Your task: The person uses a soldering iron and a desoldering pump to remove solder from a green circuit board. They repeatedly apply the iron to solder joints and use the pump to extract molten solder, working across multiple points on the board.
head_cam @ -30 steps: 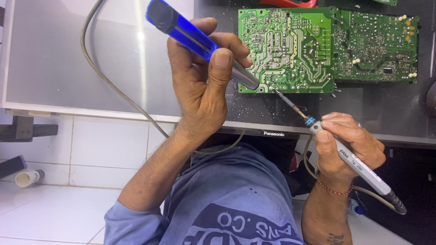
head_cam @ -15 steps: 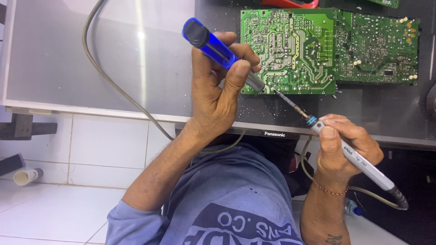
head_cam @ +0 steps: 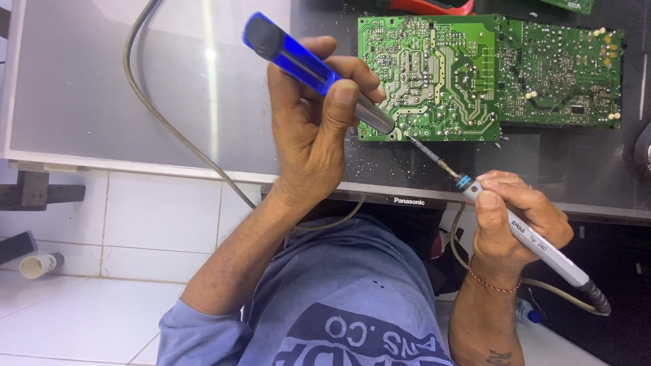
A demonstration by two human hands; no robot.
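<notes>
With both hands closed around tools, I have little spare grip to correct with, so steadiness matters most here. My left hand (head_cam: pixel 305 135) is clenched around a blue-handled tool (head_cam: pixel 305 61), thumb laid along the handle, its grey barrel pointing down at the lower edge of the green circuit board (head_cam: pixel 434 74). My right hand (head_cam: pixel 515 217) grasps a pale pen-style soldering iron (head_cam: pixel 536 244) like a pencil, fingers pinched near the blue collar, and its thin tip slants up toward the same edge of the board, close to the barrel's nose. I cannot tell whether either tip is touching the copper.

To work this joint well, I judge that both tips should meet on one pad only, the iron held flat enough to heat it, and the barrel kept just beside the joint, not pressed on it. Bracing the right wrist on the dark back panel (head_cam: pixel 556 163) would cut tremor.

The board lies solder side up on that panel, with a second green board (head_cam: pixel 563 68) touching its right side. Pale specks (head_cam: pixel 393 159) dot the panel below it. A grey cable (head_cam: pixel 156 115) crosses the grey sheet (head_cam: pixel 81 88) to the left, and white floor tiles (head_cam: pixel 88 312) lie beneath.
</notes>
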